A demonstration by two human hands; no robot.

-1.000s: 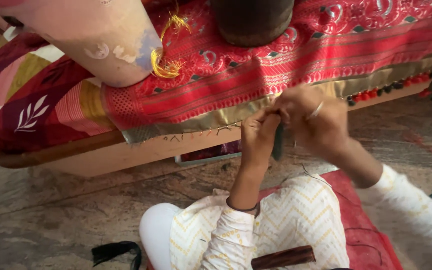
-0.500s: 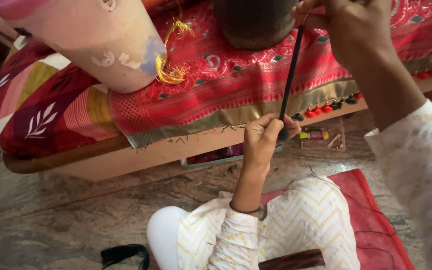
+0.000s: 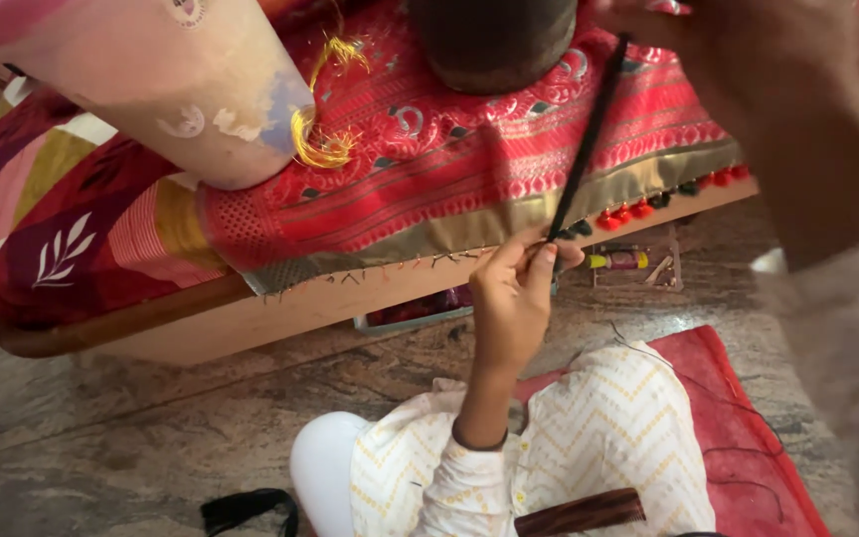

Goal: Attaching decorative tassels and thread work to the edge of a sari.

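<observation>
Two hands stretch a dark thread bundle [image 3: 585,134] taut over the edge of a low wooden bed [image 3: 280,318]. L hand [image 3: 514,288] pinches the bundle's lower end betw. thumb and fingertips, just at the gold border of a red patterned cloth [image 3: 469,169] draped over the bed's edge. R hand [image 3: 728,45], raised close to the camera and blurred, is closed on the upper end near the top of frame; its exact grip can't be made out. Thread runs as a straight slanted line from upper right down to the L hand, crossing in front of the cloth.

On the bed: a pale cylindrical bolster [image 3: 171,89] w/ a tangle of yellow-gold thread [image 3: 320,139] beside it, plus a dark round pot [image 3: 494,40] sitting on the cloth. Small red and dark tassels [image 3: 648,207] hang along the cloth's hem, right of the L hand. Person sits on a stone floor [image 3: 101,447] partly on a red mat [image 3: 748,428], wearing a cream top w/ zigzag print. Loose black threads trail across the mat. A brown wooden stick [image 3: 579,512] lies across the lap.
</observation>
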